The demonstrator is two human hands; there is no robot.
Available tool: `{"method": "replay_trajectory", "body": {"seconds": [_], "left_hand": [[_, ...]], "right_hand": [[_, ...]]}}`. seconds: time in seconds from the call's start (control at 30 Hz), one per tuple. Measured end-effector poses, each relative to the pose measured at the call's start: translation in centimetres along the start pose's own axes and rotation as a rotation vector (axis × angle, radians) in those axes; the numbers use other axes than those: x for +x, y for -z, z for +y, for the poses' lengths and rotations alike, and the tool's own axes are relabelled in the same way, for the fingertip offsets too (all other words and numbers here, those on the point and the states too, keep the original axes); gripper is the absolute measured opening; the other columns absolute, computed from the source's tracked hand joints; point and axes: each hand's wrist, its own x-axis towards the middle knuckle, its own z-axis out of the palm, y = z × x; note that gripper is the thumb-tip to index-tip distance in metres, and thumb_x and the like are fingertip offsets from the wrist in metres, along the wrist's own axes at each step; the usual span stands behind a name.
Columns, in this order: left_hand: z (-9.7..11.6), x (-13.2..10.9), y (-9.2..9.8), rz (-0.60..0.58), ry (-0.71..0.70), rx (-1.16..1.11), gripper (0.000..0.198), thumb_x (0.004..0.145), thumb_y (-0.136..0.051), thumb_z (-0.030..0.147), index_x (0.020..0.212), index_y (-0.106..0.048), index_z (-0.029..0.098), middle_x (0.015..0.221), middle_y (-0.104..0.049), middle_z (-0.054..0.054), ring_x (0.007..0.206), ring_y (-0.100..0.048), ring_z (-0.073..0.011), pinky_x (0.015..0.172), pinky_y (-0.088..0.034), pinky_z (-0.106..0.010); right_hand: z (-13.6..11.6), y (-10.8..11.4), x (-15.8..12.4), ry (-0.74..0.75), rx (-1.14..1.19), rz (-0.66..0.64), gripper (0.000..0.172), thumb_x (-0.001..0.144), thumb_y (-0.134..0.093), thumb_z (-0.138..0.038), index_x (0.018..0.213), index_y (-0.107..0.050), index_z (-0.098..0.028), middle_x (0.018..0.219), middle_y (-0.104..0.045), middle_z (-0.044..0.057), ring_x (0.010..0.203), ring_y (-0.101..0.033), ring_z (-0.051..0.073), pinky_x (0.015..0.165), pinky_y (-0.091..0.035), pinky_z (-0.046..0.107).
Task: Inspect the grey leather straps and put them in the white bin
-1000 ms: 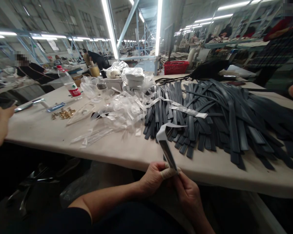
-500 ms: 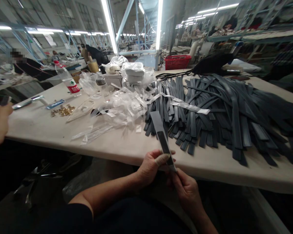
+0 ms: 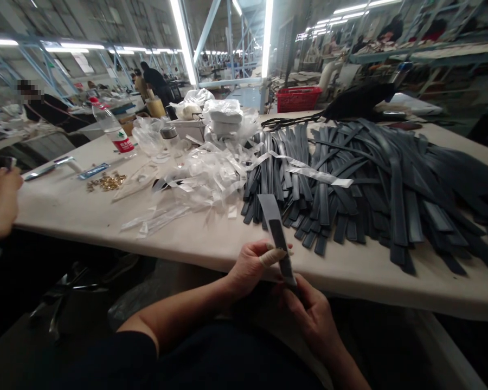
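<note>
A flat grey strap (image 3: 270, 210) with a darker patch along its middle points away from me, held over the table's front edge. My left hand (image 3: 250, 266) grips its middle, the thumb, wrapped in a pale covering, lying across the dark patch. At the near end, the fingers of my right hand (image 3: 307, 309) pinch the strap; that end is partly hidden by them. Just beyond, a big heap of dark grey straps (image 3: 350, 179) covers the right side of the table. White peeled strips (image 3: 207, 170) lie tangled to the left of the heap.
On the table (image 3: 85, 216) stand a tilted-looking plastic bottle (image 3: 116, 130), a lidded jar (image 3: 171, 142) and plastic bags (image 3: 223, 116). Small brass-coloured pieces (image 3: 113, 182) lie at left. Another person's hand (image 3: 4, 197) is at the left edge. A red basket (image 3: 296, 99) stands behind.
Both hands keep their hold on the strap, which appears slightly lower and further right. The other person's hand at left has shifted a little.
</note>
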Motion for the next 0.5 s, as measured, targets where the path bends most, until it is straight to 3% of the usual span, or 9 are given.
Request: {"method": "replay_trajectory", "body": {"seconds": [0.07,0.2,0.37,0.5], "left_hand": [[0.6,0.4,-0.3,-0.029,0.009,-0.018,0.042,0.071,-0.082,0.044,0.097,-0.077,0.011,0.078,-0.07,-0.006,0.063,-0.058,-0.011,0.066,-0.045,-0.025],[0.2,0.7,-1.0,0.054,-0.086,-0.145,0.04,0.069,-0.082,0.046,0.09,-0.077,0.013,0.086,-0.073,-0.008,0.074,-0.064,-0.0158,0.071,-0.047,-0.026],[-1.9,-0.7,-1.3,0.002,0.106,-0.066,0.037,0.069,-0.083,0.042,0.09,-0.077,0.012,0.076,-0.071,-0.006,0.065,-0.061,-0.0127,0.061,-0.045,-0.023],[-1.6,-0.7,-0.8,0.006,0.131,-0.102,0.037,0.072,-0.081,0.043,0.095,-0.076,0.014,0.077,-0.071,-0.006,0.062,-0.061,-0.0121,0.058,-0.045,-0.021]], "right_hand": [[-0.3,0.0,0.1,-0.013,-0.004,0.047,0.035,0.096,-0.049,-0.049,0.104,-0.065,-0.019,0.072,-0.064,0.001,0.06,-0.059,0.016,0.059,-0.047,0.026],[0.2,-0.3,0.3,-0.014,-0.019,0.041,0.034,0.099,-0.046,-0.046,0.092,-0.063,-0.019,0.062,-0.058,-0.001,0.052,-0.054,0.013,0.051,-0.042,0.023],[0.6,-0.5,0.0,0.123,-0.12,0.163,0.031,0.098,-0.049,-0.04,0.082,-0.062,-0.018,0.061,-0.055,-0.002,0.052,-0.052,0.013,0.051,-0.04,0.023],[0.7,-0.6,-0.1,0.101,-0.083,0.092,0.031,0.098,-0.048,-0.038,0.079,-0.061,-0.019,0.059,-0.054,-0.003,0.051,-0.051,0.012,0.05,-0.04,0.022]]}}
